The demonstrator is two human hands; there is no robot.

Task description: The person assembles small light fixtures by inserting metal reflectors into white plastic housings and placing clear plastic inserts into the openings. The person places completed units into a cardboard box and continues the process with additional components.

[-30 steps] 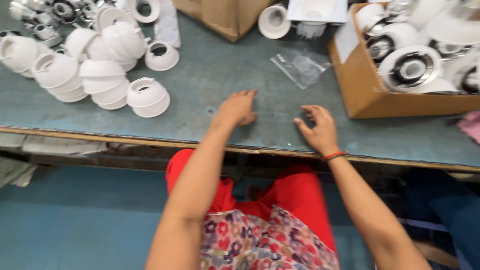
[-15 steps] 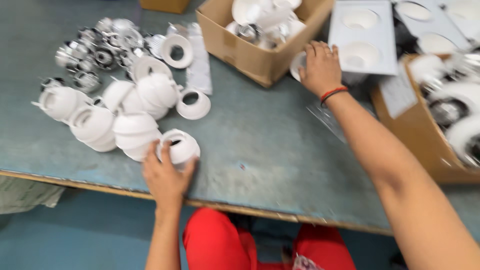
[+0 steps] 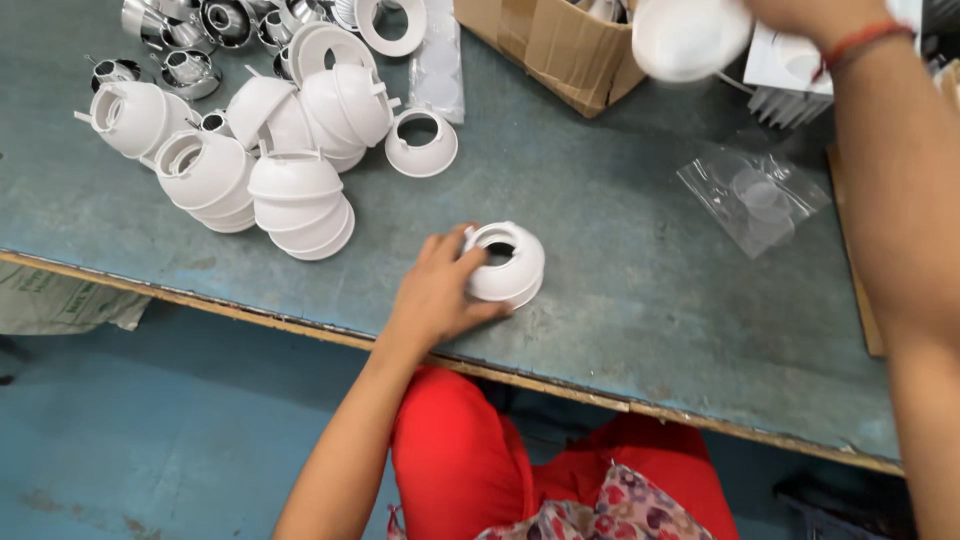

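On the blue-green counter, near its front edge, sits a white cup-shaped part with a round hole on top. The left hand is on it. Its fingers curl around the left side of the part, and the thumb presses low on the front. The hand is partly closed around the part, and the part rests on the counter.

Up at the top right, the right hand is mostly cut off by the edge of the picture. It holds a round white piece up in the air, above the counter. The piece looks blurry. I cannot tell just how the fingers wrap it. A red band goes around that wrist.

To the left of the left hand is a pile of white cups, some stacked inside each other. One white cup sits alone just beside the pile. Behind the pile lie shiny silver parts and a flat white ring.

A brown cardboard box stands at the back of the counter. A clear plastic bag lies flat on the counter, well apart from the left hand.
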